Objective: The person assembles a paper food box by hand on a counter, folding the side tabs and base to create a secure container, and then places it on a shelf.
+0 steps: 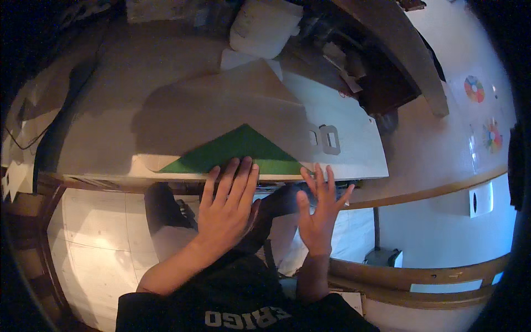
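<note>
A green triangle [243, 149], seemingly a folded sheet of paper, lies at the near edge of the table with its point facing away from me. The fingertips of my left hand [228, 205] rest flat on the triangle's lower edge, fingers stretched out. Over by its right corner is my right hand [321, 213], fingers spread apart and nothing in them; whether a fingertip touches the corner I cannot tell. Under and behind the triangle is a large pale sheet or board [357, 141], partly in shadow.
A grey rectangular cut-out frame [331, 139] lies right of the triangle. Farther back stands a white, rounded object [264, 27]. A dark recess with papers [345, 66] is at the back right. My legs are beneath the table edge [420, 193].
</note>
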The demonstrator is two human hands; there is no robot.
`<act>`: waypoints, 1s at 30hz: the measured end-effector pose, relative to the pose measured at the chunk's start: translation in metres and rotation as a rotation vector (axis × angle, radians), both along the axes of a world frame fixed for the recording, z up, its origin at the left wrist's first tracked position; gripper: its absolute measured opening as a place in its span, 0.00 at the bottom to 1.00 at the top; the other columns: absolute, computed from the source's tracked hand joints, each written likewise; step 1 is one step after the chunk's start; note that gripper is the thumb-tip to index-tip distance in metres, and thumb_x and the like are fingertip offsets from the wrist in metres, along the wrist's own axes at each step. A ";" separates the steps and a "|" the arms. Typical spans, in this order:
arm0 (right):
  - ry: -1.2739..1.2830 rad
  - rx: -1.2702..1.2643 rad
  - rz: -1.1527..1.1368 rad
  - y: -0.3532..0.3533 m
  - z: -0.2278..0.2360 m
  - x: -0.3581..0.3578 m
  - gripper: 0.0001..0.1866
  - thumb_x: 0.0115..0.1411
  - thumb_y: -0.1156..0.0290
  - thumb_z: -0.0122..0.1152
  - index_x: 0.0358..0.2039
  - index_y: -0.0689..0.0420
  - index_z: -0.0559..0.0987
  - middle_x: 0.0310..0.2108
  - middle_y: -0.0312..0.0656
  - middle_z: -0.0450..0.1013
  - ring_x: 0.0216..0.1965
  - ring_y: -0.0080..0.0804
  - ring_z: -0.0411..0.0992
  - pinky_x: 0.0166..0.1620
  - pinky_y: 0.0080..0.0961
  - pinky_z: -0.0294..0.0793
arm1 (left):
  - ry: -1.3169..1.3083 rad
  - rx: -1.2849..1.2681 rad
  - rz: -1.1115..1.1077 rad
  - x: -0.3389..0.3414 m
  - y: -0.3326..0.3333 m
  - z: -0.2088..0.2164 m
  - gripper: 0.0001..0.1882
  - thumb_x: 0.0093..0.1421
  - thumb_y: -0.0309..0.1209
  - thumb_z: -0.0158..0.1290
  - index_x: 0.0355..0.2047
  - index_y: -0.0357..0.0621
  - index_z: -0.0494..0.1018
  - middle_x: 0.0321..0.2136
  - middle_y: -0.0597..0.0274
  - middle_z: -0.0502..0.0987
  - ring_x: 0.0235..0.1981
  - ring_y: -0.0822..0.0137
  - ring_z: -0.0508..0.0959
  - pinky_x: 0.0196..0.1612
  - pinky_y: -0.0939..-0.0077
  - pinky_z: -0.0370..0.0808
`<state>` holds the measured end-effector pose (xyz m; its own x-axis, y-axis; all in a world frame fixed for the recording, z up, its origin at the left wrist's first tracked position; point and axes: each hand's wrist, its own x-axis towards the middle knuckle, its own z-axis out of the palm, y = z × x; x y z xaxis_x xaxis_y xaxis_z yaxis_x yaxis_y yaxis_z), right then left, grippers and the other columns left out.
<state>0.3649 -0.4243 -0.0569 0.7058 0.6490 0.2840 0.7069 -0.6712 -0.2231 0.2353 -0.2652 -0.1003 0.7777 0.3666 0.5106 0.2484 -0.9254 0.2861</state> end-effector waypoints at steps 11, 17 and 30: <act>-0.014 -0.002 -0.030 -0.002 0.001 -0.004 0.32 0.71 0.48 0.51 0.67 0.55 0.70 0.71 0.39 0.63 0.76 0.46 0.51 0.73 0.69 0.22 | 0.082 0.059 0.005 0.017 -0.020 0.006 0.37 0.59 0.42 0.57 0.67 0.38 0.66 0.69 0.52 0.65 0.71 0.50 0.63 0.73 0.42 0.54; 0.027 0.053 -0.059 -0.004 0.002 -0.004 0.32 0.71 0.49 0.51 0.68 0.55 0.69 0.69 0.38 0.66 0.76 0.43 0.50 0.74 0.64 0.20 | 0.045 0.071 -0.139 0.037 -0.031 -0.001 0.37 0.61 0.42 0.54 0.68 0.39 0.65 0.71 0.53 0.63 0.72 0.51 0.61 0.73 0.45 0.54; 0.064 0.137 -0.053 -0.011 -0.009 0.005 0.34 0.71 0.51 0.54 0.71 0.54 0.64 0.67 0.34 0.70 0.77 0.41 0.49 0.75 0.62 0.23 | 0.126 0.001 0.265 -0.069 0.036 0.009 0.33 0.62 0.42 0.60 0.66 0.46 0.68 0.69 0.64 0.67 0.71 0.54 0.61 0.73 0.29 0.36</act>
